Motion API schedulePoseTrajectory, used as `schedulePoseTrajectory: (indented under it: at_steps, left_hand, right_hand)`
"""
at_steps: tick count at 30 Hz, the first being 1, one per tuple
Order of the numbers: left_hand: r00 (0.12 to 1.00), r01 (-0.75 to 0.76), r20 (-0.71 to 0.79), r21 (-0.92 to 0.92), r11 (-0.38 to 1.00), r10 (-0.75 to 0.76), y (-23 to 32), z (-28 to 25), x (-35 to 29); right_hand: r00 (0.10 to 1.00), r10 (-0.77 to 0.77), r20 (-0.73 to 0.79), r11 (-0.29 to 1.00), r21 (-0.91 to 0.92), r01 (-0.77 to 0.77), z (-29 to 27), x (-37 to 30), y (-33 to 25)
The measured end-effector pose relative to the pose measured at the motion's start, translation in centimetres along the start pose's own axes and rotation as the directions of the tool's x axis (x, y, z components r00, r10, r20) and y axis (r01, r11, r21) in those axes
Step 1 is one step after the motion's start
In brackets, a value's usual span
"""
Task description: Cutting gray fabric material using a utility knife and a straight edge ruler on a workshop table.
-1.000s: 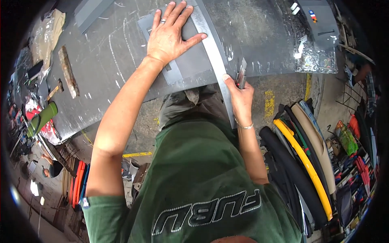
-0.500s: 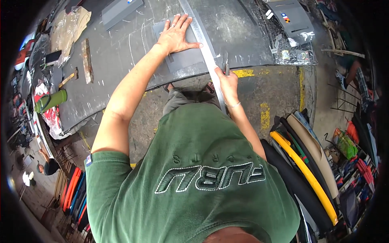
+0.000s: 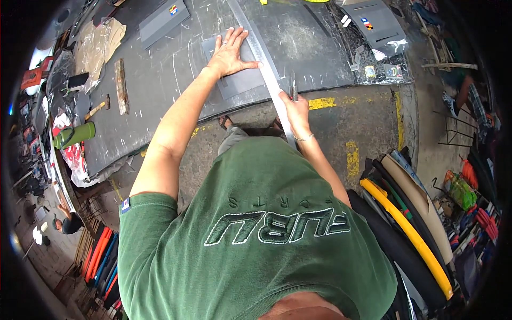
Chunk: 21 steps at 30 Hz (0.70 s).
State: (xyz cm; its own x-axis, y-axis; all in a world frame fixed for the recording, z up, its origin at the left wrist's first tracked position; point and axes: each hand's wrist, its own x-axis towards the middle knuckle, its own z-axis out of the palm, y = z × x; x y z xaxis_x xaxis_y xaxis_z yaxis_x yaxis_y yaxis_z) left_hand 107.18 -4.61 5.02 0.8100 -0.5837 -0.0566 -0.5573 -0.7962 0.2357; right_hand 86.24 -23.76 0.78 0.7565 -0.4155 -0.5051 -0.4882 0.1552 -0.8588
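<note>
A long metal straightedge [image 3: 258,45] lies slantwise over a grey sheet [image 3: 241,87] and sticks out past the table's near edge toward my body. My left hand [image 3: 228,58] rests on the sheet with fingers spread, its thumb reaching to the straightedge's left side. At the near edge, my right hand [image 3: 297,114] is closed around a utility knife [image 3: 293,88], blade end pointing away from me. That same hand lies against the straightedge, its thumb at the right side. How firmly it grips the straightedge is hidden.
On the dark worktable [image 3: 154,96] are a hammer [image 3: 98,108], a wooden stick [image 3: 121,87], a green bottle [image 3: 74,135] and a grey panel [image 3: 164,22]. Another grey panel [image 3: 376,25] lies far right. Rolls of material, including a yellow roll [image 3: 408,234], stand to my right.
The whole view has shifted slightly. Both hands keep nearly the same places on the sheet and straightedge, and the knife stays in my right hand.
</note>
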Motion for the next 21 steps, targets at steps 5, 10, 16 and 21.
schedulePoseTrajectory:
  at_steps: [5, 10, 16, 21]
  left_hand:
    - [1.000, 0.008, -0.020, -0.004, 1.000, -0.008, 0.0, 0.1, 0.0]
    - [1.000, 0.010, -0.005, 0.014, 1.000, -0.010, 0.2, 0.1, 0.0]
    - [1.000, 0.010, -0.008, 0.023, 1.000, -0.010, -0.1, 0.0, -0.3]
    - [1.000, 0.014, -0.005, 0.026, 1.000, -0.014, -0.1, 0.1, -0.2]
  right_hand:
    - [0.999, -0.044, 0.003, 0.999, 0.019, 0.044, 0.0, 0.6, 1.0]
    - [0.998, -0.061, 0.007, 0.995, 0.085, 0.060, 0.1, 0.7, 1.4]
    - [0.999, -0.052, 0.017, 0.993, 0.106, 0.049, 0.4, -0.2, 0.5]
    - [0.998, -0.068, -0.013, 0.995, 0.076, 0.069, 0.4, -0.4, -0.1]
